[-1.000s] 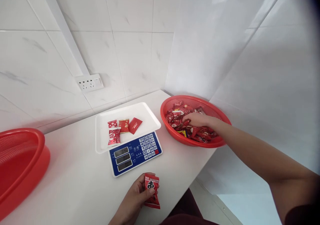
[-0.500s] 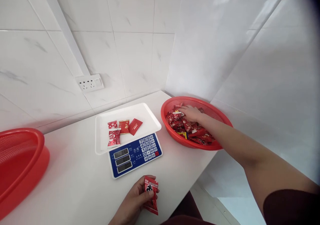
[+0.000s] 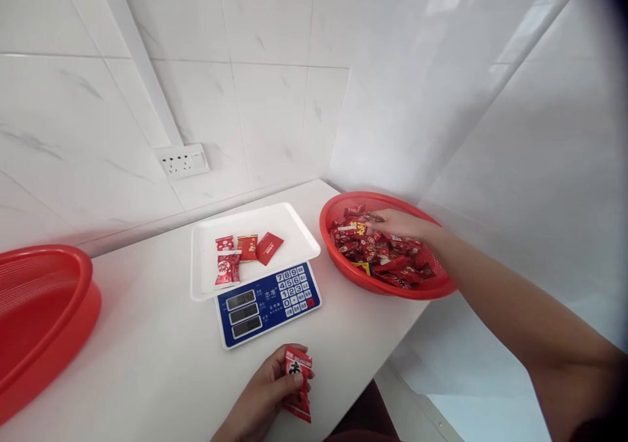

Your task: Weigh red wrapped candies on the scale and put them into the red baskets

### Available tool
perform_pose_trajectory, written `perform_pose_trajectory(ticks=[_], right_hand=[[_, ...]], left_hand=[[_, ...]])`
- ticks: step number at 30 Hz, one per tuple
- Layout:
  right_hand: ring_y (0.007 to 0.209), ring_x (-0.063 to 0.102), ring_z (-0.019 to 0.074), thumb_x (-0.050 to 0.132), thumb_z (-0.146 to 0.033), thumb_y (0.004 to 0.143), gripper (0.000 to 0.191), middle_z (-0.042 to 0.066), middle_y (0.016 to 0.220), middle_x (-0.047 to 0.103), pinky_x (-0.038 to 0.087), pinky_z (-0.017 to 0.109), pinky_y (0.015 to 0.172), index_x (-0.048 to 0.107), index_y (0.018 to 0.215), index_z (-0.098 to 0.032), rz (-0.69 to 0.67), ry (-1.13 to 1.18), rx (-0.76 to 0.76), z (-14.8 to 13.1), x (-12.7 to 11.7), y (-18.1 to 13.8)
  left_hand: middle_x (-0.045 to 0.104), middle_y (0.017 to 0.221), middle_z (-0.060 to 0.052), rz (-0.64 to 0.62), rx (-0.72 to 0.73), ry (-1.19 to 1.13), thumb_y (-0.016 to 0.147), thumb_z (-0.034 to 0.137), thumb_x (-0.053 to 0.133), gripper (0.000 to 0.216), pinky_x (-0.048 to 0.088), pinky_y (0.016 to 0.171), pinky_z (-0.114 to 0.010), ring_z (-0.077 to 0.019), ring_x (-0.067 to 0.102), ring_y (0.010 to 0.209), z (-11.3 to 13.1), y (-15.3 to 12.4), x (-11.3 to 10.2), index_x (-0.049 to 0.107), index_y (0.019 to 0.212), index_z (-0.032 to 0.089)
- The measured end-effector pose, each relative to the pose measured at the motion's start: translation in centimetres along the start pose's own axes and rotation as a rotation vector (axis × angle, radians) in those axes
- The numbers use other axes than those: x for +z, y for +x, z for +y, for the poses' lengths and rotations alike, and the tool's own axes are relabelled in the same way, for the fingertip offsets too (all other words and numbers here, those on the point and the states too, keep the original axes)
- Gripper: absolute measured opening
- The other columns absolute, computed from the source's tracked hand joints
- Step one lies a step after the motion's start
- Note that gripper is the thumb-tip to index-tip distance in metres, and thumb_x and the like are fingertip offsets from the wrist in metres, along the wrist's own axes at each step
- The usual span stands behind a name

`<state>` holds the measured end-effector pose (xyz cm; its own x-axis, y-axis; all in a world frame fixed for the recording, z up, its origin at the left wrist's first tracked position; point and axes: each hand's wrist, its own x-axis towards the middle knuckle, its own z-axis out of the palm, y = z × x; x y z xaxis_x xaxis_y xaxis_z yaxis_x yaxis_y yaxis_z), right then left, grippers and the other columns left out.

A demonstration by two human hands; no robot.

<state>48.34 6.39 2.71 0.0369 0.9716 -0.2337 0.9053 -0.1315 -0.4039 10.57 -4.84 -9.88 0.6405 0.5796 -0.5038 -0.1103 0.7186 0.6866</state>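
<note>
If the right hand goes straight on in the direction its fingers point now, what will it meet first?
Probably the red wrapped sweets lying just ahead of the right hand, and after them the left rim of the round red plastic basket. Depth is unclear.

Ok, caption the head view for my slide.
Right hand reaches into the round red plastic basket of wrapped sweets; left hand holds a red sweet packet near the blue-faced scale.

One head-worn camera here, looking forward and down over the white countertop [image 3: 147, 363] toward the white tiled wall corner [image 3: 338, 135]. Pretty close in: the left hand [image 3: 265, 396] sits right at the bottom edge.
</note>
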Motion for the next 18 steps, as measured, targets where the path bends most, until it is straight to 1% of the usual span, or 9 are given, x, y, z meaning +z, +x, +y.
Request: perform_pose_trajectory(ticks=[3, 5, 7, 10, 11, 13, 15, 16, 18], right_hand=[[0.091, 0.065, 0.0243, 0.041, -0.05, 0.09, 0.039, 0.008, 0.097, 0.071, 0.049, 0.032, 0.077, 0.063, 0.094, -0.018, -0.034, 0.215, -0.042, -3.1, 1.0, -0.2], [0.092, 0.065, 0.0246, 0.037, -0.053, 0.091, 0.043, 0.009, 0.099, 0.07, 0.051, 0.033, 0.078, 0.062, 0.093, -0.018, -0.068, 0.254, -0.11, -5.6, 2.4, 0.3], [0.097, 0.064, 0.026, 0.036, -0.053, 0.091, 0.044, 0.009, 0.106, 0.068, 0.05, 0.036, 0.083, 0.062, 0.101, -0.019, -0.057, 0.193, -0.194, -8.4, 4.1, 1.0], [0.109, 0.058, 0.0293, 0.036, -0.05, 0.091, 0.046, 0.01, 0.122, 0.062, 0.047, 0.042, 0.09, 0.053, 0.123, -0.021, 0.015, 0.048, -0.293, -12.9, 6.9, 2.2], [0.112, 0.056, 0.0304, 0.037, -0.05, 0.09, 0.05, 0.01, 0.126, 0.059, 0.046, 0.043, 0.091, 0.048, 0.129, -0.022, 0.029, 0.017, -0.318, -14.2, 7.7, 2.5], [0.116, 0.053, 0.033, 0.042, -0.056, 0.087, 0.063, 0.012, 0.134, 0.052, 0.047, 0.046, 0.091, 0.037, 0.14, -0.023, 0.048, -0.029, -0.363, -16.5, 9.0, 2.9], [0.124, 0.046, 0.0357, 0.049, -0.062, 0.081, 0.08, 0.014, 0.141, 0.043, 0.045, 0.05, 0.094, 0.025, 0.146, -0.024, 0.087, -0.055, -0.42, -17.7, 9.9, 2.9], [0.128, 0.041, 0.036, 0.052, -0.062, 0.079, 0.084, 0.013, 0.144, 0.038, 0.043, 0.051, 0.098, 0.021, 0.148, -0.025, 0.114, -0.047, -0.459, -18.0, 10.2, 2.7], [0.133, 0.034, 0.0335, 0.053, -0.058, 0.081, 0.08, 0.011, 0.147, 0.034, 0.039, 0.05, 0.103, 0.022, 0.147, -0.026, 0.171, 0.043, -0.548, -17.7, 10.9, 1.6]], left_hand=[[0.065, 0.088, -0.005, -0.015, 0.001, 0.001, 0.063, 0.032, 0.079, 0.051, 0.042, 0.066, -0.024, -0.0122, 0.058, 0.072, 0.0, 0.0, 0.1, 0.059, 0.107, 0.017], [0.066, 0.086, -0.005, -0.016, 0.011, 0.0, 0.061, 0.03, 0.08, 0.051, 0.042, 0.062, -0.023, -0.0121, 0.059, 0.069, -0.1, 0.0, 0.2, 0.059, 0.105, 0.016], [0.067, 0.085, -0.006, -0.017, 0.016, -0.016, 0.058, 0.029, 0.081, 0.052, 0.043, 0.06, -0.023, -0.0118, 0.059, 0.066, -0.2, 0.1, 0.1, 0.059, 0.103, 0.014], [0.067, 0.082, -0.006, -0.027, 0.026, -0.047, 0.053, 0.028, 0.083, 0.055, 0.045, 0.059, -0.024, -0.0119, 0.06, 0.063, -0.4, 0.3, -0.1, 0.059, 0.101, 0.013], [0.067, 0.08, -0.006, -0.03, 0.031, -0.052, 0.052, 0.028, 0.084, 0.055, 0.045, 0.06, -0.025, -0.012, 0.061, 0.062, -0.4, 0.4, -0.2, 0.059, 0.1, 0.013], [0.067, 0.08, -0.005, -0.037, 0.035, -0.051, 0.051, 0.029, 0.084, 0.056, 0.046, 0.06, -0.025, -0.0123, 0.061, 0.063, -0.5, 0.4, -0.3, 0.06, 0.099, 0.013], [0.067, 0.081, -0.005, -0.041, 0.033, -0.047, 0.051, 0.029, 0.085, 0.056, 0.046, 0.061, -0.025, -0.0123, 0.062, 0.064, -0.6, 0.3, -0.3, 0.06, 0.099, 0.013], [0.067, 0.082, -0.005, -0.044, 0.029, -0.046, 0.051, 0.03, 0.085, 0.057, 0.046, 0.062, -0.026, -0.0123, 0.062, 0.065, -0.6, 0.3, -0.3, 0.06, 0.099, 0.014], [0.067, 0.084, -0.005, -0.049, 0.027, -0.045, 0.05, 0.029, 0.086, 0.057, 0.047, 0.065, -0.026, -0.012, 0.062, 0.067, -0.6, 0.3, -0.3, 0.061, 0.099, 0.014]])
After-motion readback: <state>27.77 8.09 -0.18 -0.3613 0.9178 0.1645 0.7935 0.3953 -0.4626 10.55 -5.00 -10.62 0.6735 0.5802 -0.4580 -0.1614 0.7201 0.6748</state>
